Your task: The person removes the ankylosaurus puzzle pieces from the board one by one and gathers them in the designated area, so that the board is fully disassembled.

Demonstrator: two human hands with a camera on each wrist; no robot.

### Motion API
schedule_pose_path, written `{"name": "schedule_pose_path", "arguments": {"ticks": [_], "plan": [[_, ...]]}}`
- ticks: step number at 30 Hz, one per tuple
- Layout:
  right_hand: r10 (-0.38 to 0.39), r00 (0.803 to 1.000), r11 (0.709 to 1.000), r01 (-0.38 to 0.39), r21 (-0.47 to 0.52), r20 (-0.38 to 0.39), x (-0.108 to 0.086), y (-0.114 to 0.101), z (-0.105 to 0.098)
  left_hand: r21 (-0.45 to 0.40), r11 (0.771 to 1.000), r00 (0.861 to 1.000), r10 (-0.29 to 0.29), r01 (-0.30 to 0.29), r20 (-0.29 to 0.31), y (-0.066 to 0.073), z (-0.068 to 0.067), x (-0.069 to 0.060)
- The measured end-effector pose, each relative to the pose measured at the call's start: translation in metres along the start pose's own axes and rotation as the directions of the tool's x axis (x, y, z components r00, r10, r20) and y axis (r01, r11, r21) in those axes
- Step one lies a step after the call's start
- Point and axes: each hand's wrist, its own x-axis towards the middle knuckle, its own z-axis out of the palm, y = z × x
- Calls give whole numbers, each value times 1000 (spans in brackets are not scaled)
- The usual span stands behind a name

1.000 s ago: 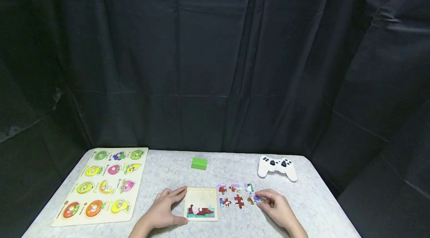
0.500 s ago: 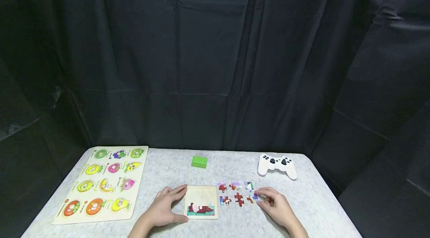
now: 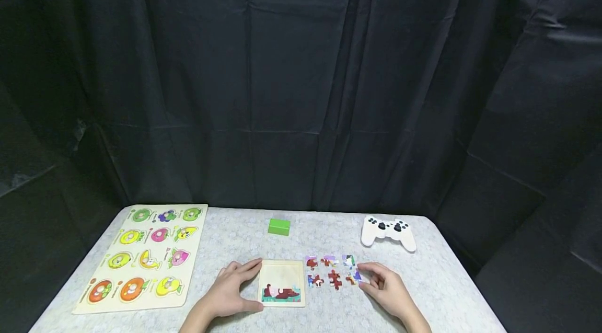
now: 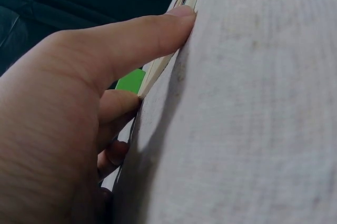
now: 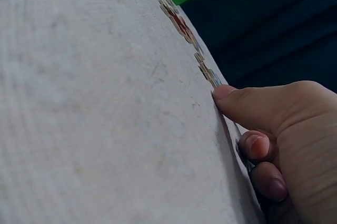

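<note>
A square wooden puzzle tray (image 3: 282, 273) holds a joined strip of brown and teal jigsaw pieces (image 3: 281, 294) along its near side. My left hand (image 3: 228, 291) rests against the tray's left side, index fingertip at the far corner and thumb at the near one; the left wrist view shows both touching its edge. Right of the tray lie several loose jigsaw pieces (image 3: 335, 279) in two rows. My right hand (image 3: 386, 291) is beside the rightmost, blue-purple jigsaw piece (image 3: 357, 276), index finger and thumb spread around its right end. In the right wrist view the thumb touches its edge.
At the left lies a large fruit peg board (image 3: 141, 260). A green block (image 3: 279, 227) sits behind the tray. Toward the back right is a white game controller (image 3: 388, 233). A black curtain (image 3: 291, 87) hangs behind the patterned table (image 3: 235, 228).
My right index fingertip has lifted slightly away from the blue-purple jigsaw piece, widening its gap to the thumb. The left hand and the tray keep their places. The head view has shifted slightly.
</note>
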Motion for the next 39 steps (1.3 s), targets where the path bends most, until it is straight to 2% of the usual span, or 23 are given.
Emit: {"name": "schedule_pose_path", "arguments": {"ticks": [5,14,21,34,39], "plan": [[-19,1000,1000,19,-7,-1,0,2,2,0,1000,1000,1,-1,-3,0,0,0],[-119,992,993,119,-1,-38,1,0,4,11,1000,1000,4,-4,-3,-1,-1,0],[-139,989,990,139,-4,-44,2,1,5,18,1000,1000,0,0,-10,-1,-1,0],[-117,992,993,118,14,-36,-1,1,4,5,1000,1000,-10,10,5,-2,-2,-1],[-53,999,998,53,42,-6,0,0,-1,18,1000,1000,6,-6,8,-2,-1,0]]}}
